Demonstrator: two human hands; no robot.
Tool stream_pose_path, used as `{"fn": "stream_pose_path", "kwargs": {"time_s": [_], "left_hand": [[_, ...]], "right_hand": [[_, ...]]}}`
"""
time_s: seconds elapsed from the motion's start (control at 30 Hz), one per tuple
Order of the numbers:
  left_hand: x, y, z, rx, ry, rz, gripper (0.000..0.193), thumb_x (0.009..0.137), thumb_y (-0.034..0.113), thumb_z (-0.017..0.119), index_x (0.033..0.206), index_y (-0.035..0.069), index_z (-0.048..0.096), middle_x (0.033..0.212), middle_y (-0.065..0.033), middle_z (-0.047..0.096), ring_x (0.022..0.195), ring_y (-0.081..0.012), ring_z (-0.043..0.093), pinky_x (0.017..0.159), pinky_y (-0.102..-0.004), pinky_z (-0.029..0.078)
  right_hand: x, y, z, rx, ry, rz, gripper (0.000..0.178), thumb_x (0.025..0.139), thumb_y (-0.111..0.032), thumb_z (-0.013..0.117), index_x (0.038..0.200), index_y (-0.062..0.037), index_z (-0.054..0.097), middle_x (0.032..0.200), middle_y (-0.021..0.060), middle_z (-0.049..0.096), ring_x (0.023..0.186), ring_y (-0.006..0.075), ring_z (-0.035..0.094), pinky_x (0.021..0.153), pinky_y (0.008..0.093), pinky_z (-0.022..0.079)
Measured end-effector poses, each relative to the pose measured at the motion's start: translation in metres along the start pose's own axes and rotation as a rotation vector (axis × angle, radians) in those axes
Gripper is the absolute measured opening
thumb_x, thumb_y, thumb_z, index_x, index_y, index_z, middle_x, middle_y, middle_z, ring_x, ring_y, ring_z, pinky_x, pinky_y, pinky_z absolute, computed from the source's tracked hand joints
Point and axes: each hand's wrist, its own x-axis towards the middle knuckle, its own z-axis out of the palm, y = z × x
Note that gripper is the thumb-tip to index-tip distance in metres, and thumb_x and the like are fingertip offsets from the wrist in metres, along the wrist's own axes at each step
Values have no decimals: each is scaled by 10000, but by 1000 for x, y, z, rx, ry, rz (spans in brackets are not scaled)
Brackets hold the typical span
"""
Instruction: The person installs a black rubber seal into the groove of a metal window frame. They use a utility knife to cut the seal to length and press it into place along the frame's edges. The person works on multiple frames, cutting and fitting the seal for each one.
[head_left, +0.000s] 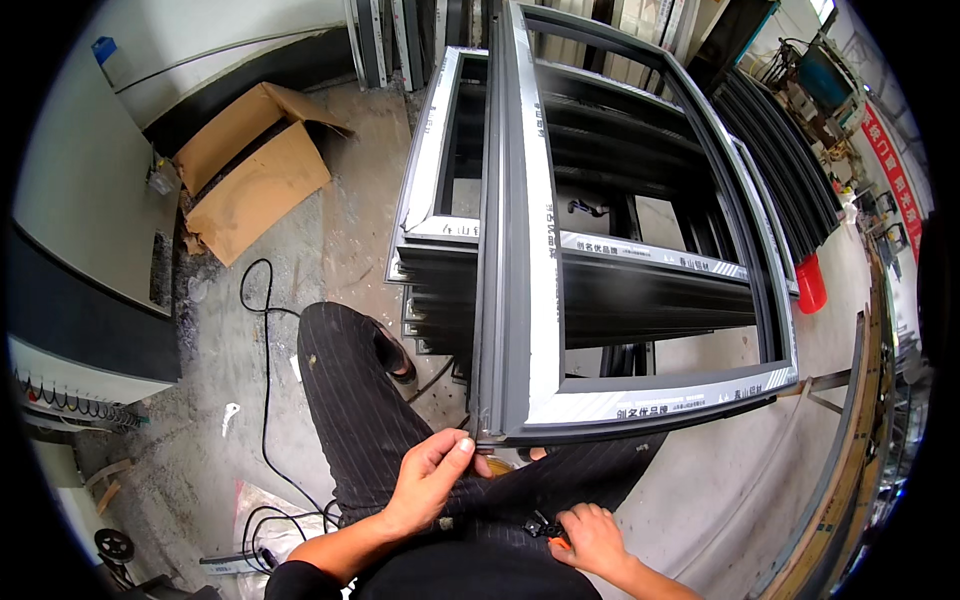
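Note:
A dark grey window frame (541, 380) with white protective film lies tilted on top of a stack of similar frames (445, 130) before me. My left hand (425, 485) is at its near left corner, thumb and fingers pinched together at the edge. Any small part between those fingertips is hidden. Low over my lap, my right hand (592, 538) curls round a small black-and-orange tool (543, 526); its kind is not clear. Below the frame's corner, beside my left fingertips, a yellowish round thing (498, 467) shows in part.
An open cardboard box (262, 190) stands on the floor at the left, beside a grey machine cabinet (90, 240). A black cable (266, 380) snakes across the floor by my knee. At the right are a red bucket (811, 284) and a long wooden-edged rack (835, 480).

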Motion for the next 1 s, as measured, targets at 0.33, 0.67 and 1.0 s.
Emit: {"fn": "stream_pose_path", "kwargs": {"time_s": [0.33, 0.67, 1.0], "left_hand": [[-13, 0, 0, 26, 39, -55, 270, 1038, 217, 524, 1011, -27, 638, 873, -69, 649, 843, -128, 597, 811, -286, 486], [-9, 0, 6, -90, 110, -84, 253, 1010, 232, 568, 924, 7, 647, 790, -15, 595, 712, -91, 510, 668, -255, 415], [-6, 4, 3, -155, 127, -150, 226, 990, 216, 582, 875, 28, 630, 785, -6, 601, 682, -76, 481, 634, -241, 381]], "right_hand": [[5, 21, -7, 110, -16, 91, 403, 741, -454, 755, 790, -70, 647, 761, 106, 599, 719, 320, 649, 614, 421, 530], [13, 50, 14, 2102, -190, -44, 436, 756, -124, 772, 1126, 14, 588, 891, 79, 606, 874, 206, 593, 790, 360, 476], [3, -5, 17, 1594, -241, 251, 494, 893, -68, 709, 1324, 3, 478, 1089, 69, 601, 1036, 155, 589, 934, 305, 481]]}}
